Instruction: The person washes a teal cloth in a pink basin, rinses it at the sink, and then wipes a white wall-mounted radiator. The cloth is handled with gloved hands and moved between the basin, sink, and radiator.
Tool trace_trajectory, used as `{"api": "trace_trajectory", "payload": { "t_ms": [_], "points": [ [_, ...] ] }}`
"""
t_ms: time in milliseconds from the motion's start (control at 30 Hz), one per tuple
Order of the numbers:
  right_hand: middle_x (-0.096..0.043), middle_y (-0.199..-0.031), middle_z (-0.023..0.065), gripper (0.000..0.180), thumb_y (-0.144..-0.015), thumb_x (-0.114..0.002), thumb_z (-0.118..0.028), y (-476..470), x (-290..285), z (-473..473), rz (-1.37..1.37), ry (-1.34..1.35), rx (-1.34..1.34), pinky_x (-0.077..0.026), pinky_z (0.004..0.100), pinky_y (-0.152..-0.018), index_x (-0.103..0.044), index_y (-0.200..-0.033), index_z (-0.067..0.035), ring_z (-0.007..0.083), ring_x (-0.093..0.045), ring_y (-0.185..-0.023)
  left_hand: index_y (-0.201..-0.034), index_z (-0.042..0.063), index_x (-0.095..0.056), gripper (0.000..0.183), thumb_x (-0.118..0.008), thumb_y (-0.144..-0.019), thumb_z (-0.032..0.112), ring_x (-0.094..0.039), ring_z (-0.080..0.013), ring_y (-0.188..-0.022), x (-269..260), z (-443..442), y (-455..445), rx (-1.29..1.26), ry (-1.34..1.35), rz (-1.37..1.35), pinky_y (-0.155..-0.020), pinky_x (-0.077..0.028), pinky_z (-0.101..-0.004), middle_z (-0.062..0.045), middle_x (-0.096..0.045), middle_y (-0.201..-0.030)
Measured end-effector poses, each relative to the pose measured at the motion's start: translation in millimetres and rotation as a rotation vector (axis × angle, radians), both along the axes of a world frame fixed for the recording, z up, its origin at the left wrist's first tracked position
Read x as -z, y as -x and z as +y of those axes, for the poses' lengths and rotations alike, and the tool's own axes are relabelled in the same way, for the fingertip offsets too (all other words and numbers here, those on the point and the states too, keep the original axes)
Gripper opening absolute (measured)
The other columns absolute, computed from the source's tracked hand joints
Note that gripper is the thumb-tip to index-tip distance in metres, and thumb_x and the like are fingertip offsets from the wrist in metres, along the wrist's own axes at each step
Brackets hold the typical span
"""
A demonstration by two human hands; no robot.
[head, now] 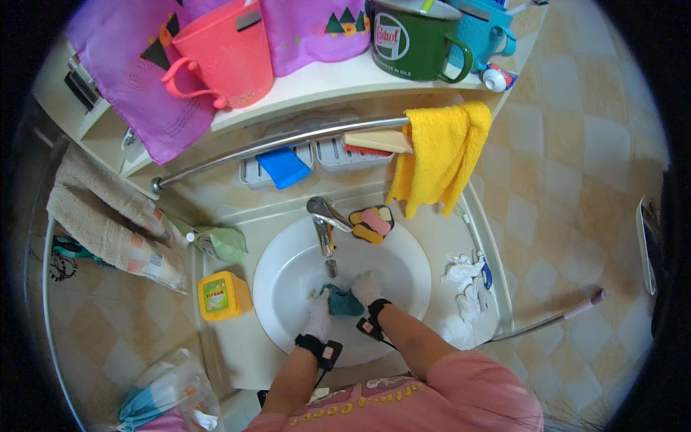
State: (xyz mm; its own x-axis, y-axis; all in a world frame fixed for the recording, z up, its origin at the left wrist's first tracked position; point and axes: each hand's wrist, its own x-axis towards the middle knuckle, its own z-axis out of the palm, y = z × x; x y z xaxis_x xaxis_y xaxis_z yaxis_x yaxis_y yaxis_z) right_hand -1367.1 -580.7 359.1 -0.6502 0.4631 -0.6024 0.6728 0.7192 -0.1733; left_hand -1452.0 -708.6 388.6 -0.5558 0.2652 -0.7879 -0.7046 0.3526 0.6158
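A dark teal cloth [344, 301] lies wet in the white washbasin [275, 313], under the chrome faucet [325, 237]. My left hand [319, 313], in a white glove with a black strap and small device at the wrist, touches the cloth's left side. My right hand [367, 289], gloved and strapped the same way, is at its upper right edge. Both hands are low in the basin; glare and water blur the fingers, so their grip cannot be made out. Several soap bars [372, 222] in yellow, pink and cream rest on a dark holder at the basin's back rim.
A yellow tub [223, 296] and a green pouch [220, 243] stand left of the basin. Crumpled white tissues [468, 286] lie right. A yellow towel [442, 156] hangs from the metal rail [280, 143]; above, a shelf holds a pink cup [229, 59] and a green mug [413, 40].
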Motion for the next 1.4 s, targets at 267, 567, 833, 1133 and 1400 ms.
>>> {"api": "trace_trajectory", "payload": {
  "t_ms": [267, 567, 833, 1133, 1400],
  "points": [
    [-0.062, -0.105, 0.0201, 0.037, -0.08, -0.059, -0.023, -10.3, -7.1, -40.8, 0.37, 0.162, 0.276, -0.046, 0.0439, -0.087, -0.058, -0.11, -0.002, 0.0341, -0.059, -0.098, -0.126, 0.006, -0.042, 0.044, -0.053, -0.091, 0.03, -0.047, -0.0278, -0.11, 0.0, -17.1, -3.6, -0.054, -0.164, -0.276, -0.091, -0.041, -0.0436, -0.012, -0.049, -0.122],
    [-0.06, -0.105, 0.02, 0.048, -0.086, -0.048, -0.041, -4.6, -57.0, -59.4, 0.495, 0.646, 0.374, -0.043, 0.0365, -0.087, -0.056, -0.111, -0.002, 0.0314, -0.057, -0.098, -0.117, 0.007, -0.05, 0.043, -0.03, -0.098, 0.039, -0.053, -0.0287, -0.103, -2.4, -17.9, 13.2, 0.047, -0.507, -0.537, -0.092, -0.043, -0.0419, -0.014, -0.055, -0.112],
    [-0.064, -0.103, 0.0183, 0.041, -0.091, -0.038, -0.034, 7.8, -36.5, -10.7, 0.277, 0.205, 0.158, -0.048, 0.0413, -0.081, -0.062, -0.1, -0.003, 0.0364, -0.061, -0.091, -0.117, 0.007, -0.051, 0.032, -0.05, -0.093, 0.028, -0.058, -0.0244, -0.09, 17.9, 1.3, -8.0, 0.082, -0.369, -0.231, -0.078, -0.051, -0.0372, -0.009, -0.058, -0.109],
    [-0.056, -0.114, 0.0199, 0.051, -0.078, -0.058, -0.014, -8.0, 6.3, -41.1, 0.393, 0.02, 0.123, -0.049, 0.0411, -0.079, -0.045, -0.126, -0.004, 0.0328, -0.057, -0.103, -0.12, 0.018, -0.048, 0.036, -0.053, -0.09, 0.036, -0.048, -0.0244, -0.106, 47.6, -25.7, 9.4, 0.155, -0.075, -0.204, -0.086, -0.039, -0.0486, -0.009, -0.053, -0.115],
    [-0.061, -0.095, 0.0128, 0.03, -0.079, -0.054, -0.02, 22.3, -19.1, -52.7, 0.423, 1.086, 0.504, -0.045, 0.035, -0.075, -0.06, -0.104, -0.004, 0.0226, -0.057, -0.081, -0.12, 0.01, -0.046, 0.04, -0.037, -0.094, 0.039, -0.05, -0.0254, -0.105, 47.9, -33.4, 19.7, 0.036, -0.605, -0.774, -0.091, -0.039, -0.0409, -0.011, -0.055, -0.112]
  ]
}}
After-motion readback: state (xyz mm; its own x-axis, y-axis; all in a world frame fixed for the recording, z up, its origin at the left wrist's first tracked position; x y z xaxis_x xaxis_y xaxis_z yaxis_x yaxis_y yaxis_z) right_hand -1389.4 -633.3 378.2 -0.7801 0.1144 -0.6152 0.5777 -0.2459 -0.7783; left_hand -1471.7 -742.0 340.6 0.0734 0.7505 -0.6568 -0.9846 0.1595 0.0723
